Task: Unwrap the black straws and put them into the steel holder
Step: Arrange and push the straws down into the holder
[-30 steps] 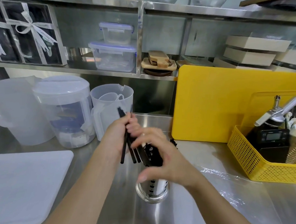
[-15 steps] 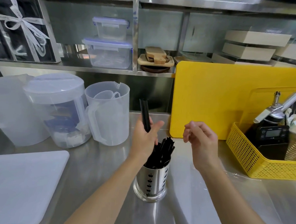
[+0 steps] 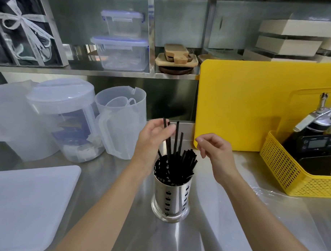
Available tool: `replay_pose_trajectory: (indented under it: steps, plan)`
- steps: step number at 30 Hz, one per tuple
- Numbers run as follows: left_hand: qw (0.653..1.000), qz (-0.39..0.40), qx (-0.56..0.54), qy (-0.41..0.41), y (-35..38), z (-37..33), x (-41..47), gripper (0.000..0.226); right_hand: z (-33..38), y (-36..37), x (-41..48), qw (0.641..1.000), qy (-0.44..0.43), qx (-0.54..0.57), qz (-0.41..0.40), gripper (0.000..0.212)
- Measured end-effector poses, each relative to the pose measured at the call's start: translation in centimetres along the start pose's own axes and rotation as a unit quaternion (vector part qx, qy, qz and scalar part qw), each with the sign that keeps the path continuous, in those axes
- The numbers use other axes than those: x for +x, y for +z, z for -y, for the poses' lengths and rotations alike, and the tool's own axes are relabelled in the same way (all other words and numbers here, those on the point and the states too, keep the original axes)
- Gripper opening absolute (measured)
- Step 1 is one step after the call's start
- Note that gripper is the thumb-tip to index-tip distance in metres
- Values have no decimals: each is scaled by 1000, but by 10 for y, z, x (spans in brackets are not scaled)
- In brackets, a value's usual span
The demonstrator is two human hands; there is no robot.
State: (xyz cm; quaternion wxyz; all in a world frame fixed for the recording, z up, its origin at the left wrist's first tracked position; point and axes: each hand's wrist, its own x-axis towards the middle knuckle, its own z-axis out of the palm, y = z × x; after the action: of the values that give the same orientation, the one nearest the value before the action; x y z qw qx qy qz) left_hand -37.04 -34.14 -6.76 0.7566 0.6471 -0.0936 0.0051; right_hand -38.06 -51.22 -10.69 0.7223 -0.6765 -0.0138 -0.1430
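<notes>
A perforated steel holder stands on the steel counter in the middle, with several black straws leaning inside it. My left hand hovers just above and left of its rim. Thumb and fingers pinch the top of a black straw whose lower end is in the holder. Two more straws stand taller than the rest beside it, free of the hand. My right hand hangs to the right of the holder, fingers loosely curled, holding nothing.
Behind the holder are a clear jug and a lidded pitcher. A yellow cutting board leans at the back right, next to a yellow basket of tools. A white board lies front left. Crumpled clear wrap lies right.
My left hand has brought its straws down over the holder; their lower ends now sit inside it and some stand free. My right hand stays beside the holder, slightly lower.
</notes>
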Motion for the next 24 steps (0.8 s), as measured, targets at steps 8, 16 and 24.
replay_pose_trajectory:
  steps: [8,16,24]
  plan:
    - [970,78,230,5,0,12,5,26,18,18,12,975,-36,-151,160,16]
    - [920,114,374,-8,-7,15,-1,35,20,20,16,931,-8,-279,236,10]
    - [926,110,358,37,-6,16,1,18,23,22,20,951,-37,-239,191,9]
